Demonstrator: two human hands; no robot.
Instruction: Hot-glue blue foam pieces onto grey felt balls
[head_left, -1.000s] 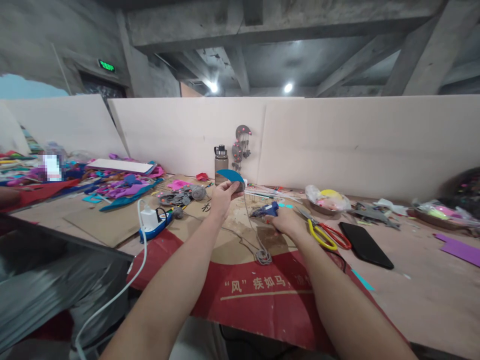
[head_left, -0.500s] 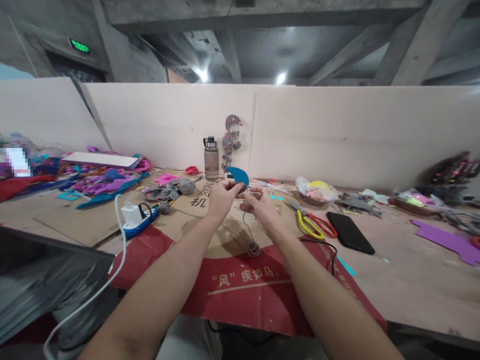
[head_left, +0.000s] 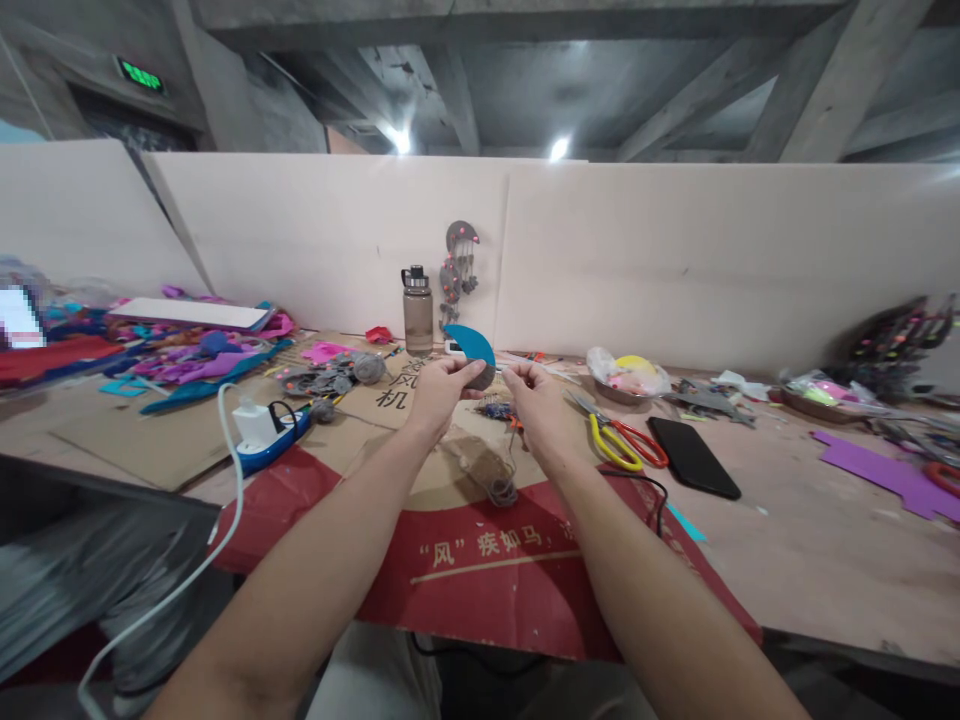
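Note:
My left hand (head_left: pixel 441 398) is closed, pinching a crescent-shaped felt piece between thumb and fingers. The upper part of this felt crescent (head_left: pixel 475 346) is blue, and its lower end by my thumb is grey. Just to the right, my right hand (head_left: pixel 541 408) is closed in a pinch, a small gap from the felt. What its fingertips hold is too small to make out. Below it, a strand of grey yarn (head_left: pixel 501 490) hangs down to a loose coil on the cardboard. A small dark bundle of pins or beads (head_left: pixel 496 411) lies between and behind my hands.
A bottle (head_left: pixel 418 312) stands near the white partition, beside a hanging grey moon ornament (head_left: pixel 461 236). Right of my hands lie yellow-and-red-handled pliers (head_left: pixel 616 442) and a black phone (head_left: pixel 694 456). To the left are a power strip (head_left: pixel 274 446) and a yarn ball (head_left: pixel 368 367).
My right hand has moved right, away from the felt crescent, and the yarn strand has shifted with it. More of the crescent now shows in my left hand. The view has tilted slightly.

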